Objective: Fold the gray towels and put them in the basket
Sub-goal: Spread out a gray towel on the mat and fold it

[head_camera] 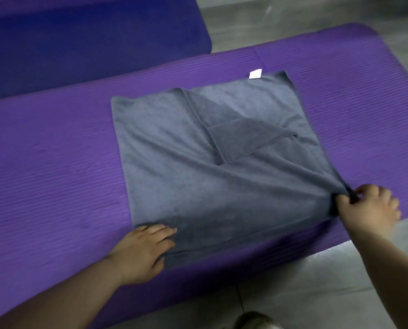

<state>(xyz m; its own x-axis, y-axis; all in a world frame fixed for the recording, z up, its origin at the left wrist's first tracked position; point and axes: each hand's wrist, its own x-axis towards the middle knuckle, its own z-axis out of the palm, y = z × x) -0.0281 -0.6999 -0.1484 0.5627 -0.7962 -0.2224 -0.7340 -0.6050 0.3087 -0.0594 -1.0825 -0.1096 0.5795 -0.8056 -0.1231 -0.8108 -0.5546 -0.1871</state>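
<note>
A gray towel (186,167) lies spread on a purple mat (51,167), with one corner folded inward near its middle and a white tag (255,74) at its far edge. My left hand (143,248) rests flat on the towel's near left corner, fingers apart. My right hand (369,205) pinches the towel's near right corner and pulls it taut, lifting it a little off the mat. No basket is in view.
A darker blue mat (79,39) lies beyond the purple one at the upper left. Gray tiled floor (317,281) shows at the near right and at the far right. A pale blurred object (255,321) sits at the bottom edge.
</note>
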